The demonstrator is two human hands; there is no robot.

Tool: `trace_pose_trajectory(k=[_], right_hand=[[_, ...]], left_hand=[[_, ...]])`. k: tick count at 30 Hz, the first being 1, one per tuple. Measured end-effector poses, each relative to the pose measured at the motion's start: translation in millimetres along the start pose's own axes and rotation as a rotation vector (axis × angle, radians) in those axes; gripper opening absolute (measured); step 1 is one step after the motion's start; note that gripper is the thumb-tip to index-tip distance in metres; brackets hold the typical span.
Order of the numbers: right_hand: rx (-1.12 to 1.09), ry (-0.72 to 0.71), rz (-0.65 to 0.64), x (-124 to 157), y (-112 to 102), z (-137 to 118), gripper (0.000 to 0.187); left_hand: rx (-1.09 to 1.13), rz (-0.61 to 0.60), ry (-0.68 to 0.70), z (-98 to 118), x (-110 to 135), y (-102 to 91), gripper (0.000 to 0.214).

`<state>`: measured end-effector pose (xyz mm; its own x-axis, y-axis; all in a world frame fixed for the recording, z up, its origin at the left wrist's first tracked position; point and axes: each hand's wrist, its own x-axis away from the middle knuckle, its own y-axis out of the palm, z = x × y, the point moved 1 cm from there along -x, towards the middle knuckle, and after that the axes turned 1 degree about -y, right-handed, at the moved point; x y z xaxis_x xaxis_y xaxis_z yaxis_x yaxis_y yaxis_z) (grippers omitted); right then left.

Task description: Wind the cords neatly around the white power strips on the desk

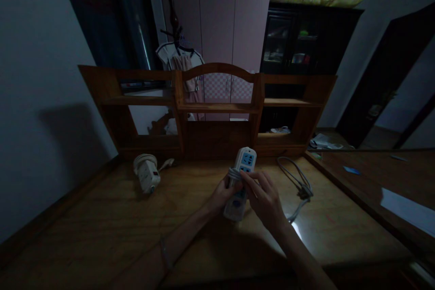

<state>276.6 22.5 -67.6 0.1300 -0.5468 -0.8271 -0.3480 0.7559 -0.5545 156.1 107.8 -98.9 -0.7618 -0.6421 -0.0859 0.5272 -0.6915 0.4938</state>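
Observation:
A white power strip (234, 210) with blue socket faces is held upright and slightly tilted above the wooden desk. My left hand (226, 192) is wrapped round its middle from the left side. Several turns of grey cord (234, 173) lie round the strip just above my left thumb. My right hand (263, 192) pinches the cord at the strip's right edge, its fingertips close to my left thumb. The loose cord (295, 167) lies in a loop on the desk to the right, with a dark plug (304, 190) at its bend; part of the cord is hidden behind my right forearm.
A second white power strip (148, 174), its cord coiled round it, lies on the desk (102, 217) at left. Wooden shelves (217, 108) stand along the back edge. At right, a lower brown surface (370, 181) carries a sheet of paper (408, 210) and a blue card (351, 170).

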Motion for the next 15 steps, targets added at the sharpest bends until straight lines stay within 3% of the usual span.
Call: trace_pose_trajectory(k=[6,15], right_hand=[[0.009,-0.024,0.006,-1,-3,-1,0.055],[0.039,-0.057,-0.054,-7,1,2,0.051]], left_hand=[[-0.099,0.112,0.088,7,4,11.3,0.051],[0.014,-0.001,-0.023,5,-1,-4.1,0.056]])
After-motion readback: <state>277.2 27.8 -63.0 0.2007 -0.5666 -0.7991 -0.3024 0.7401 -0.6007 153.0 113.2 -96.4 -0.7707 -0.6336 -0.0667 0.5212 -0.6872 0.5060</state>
